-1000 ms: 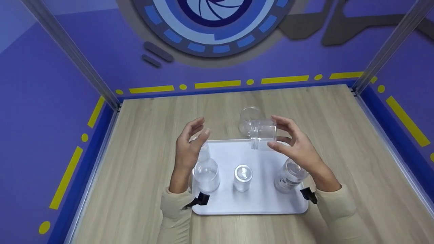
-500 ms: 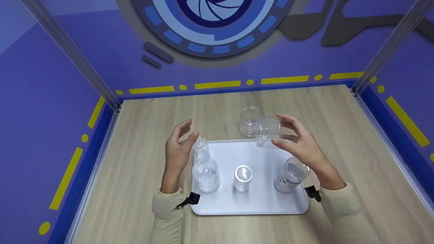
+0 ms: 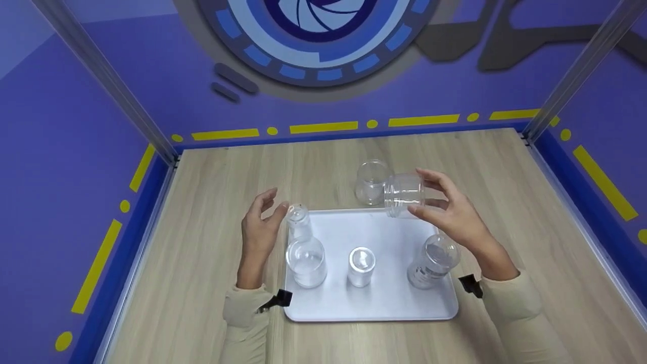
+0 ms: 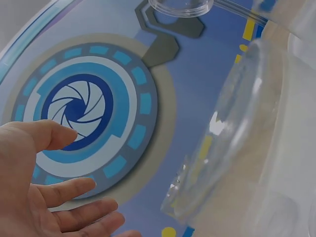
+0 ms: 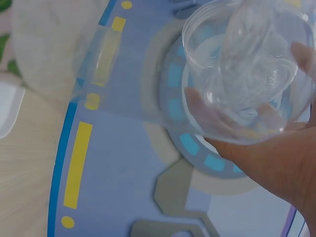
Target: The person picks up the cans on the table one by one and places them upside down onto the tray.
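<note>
1. Gripping a clear, cylindrical, plastic-looking jar, the right hand is curling its thumb and fingers round the jar's right-hand end.
2. That jar is lying sideways in the grasp, its ridged end pointing toward the left hand; in the head view it is overlapping the far edge of a white, rectangular tray with rounded corners.
3. The left thumb and fingers are standing wide apart, just beside a narrow, clear, tall vessel; whether the thumb tip is touching it, I cannot tell.
4. This narrow vessel is occupying the tray's far left corner, while a wide, clear, round jar is standing right in front of it.
5. A small, clear, cylindrical cup is standing near the tray's middle, and a clear, cylindrical container with dark markings is sitting toward the right edge.
6. Beyond the tray, another clear, round-topped jar is resting on the pale, wood-grained table, its outline meeting the held jar's in the head view.
7. Beige cloth sleeves are covering both forearms, and a purple-blue printed panel is rising behind the table.
</note>
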